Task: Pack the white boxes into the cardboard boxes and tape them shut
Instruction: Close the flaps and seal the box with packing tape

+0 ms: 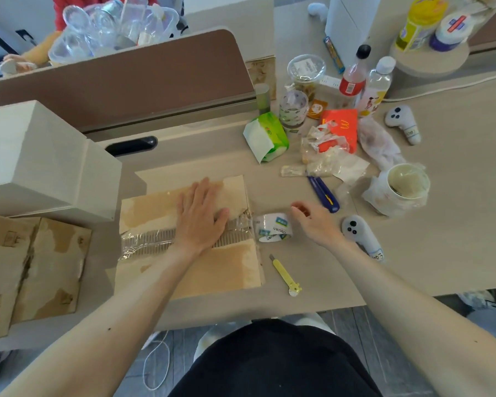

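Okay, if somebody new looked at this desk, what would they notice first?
The left hand pressed flat on the cardboard box at the centre, over a strip of clear tape along its middle. Just right of it, the right hand hovers by a tape roll. Beyond, bottles and wrappers crowd the far right of the desk.

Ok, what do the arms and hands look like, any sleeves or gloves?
No sleeves show: the left forearm and right forearm are bare. The left hand and right hand show no gloves, rings or watch. Black clothing covers the lap.
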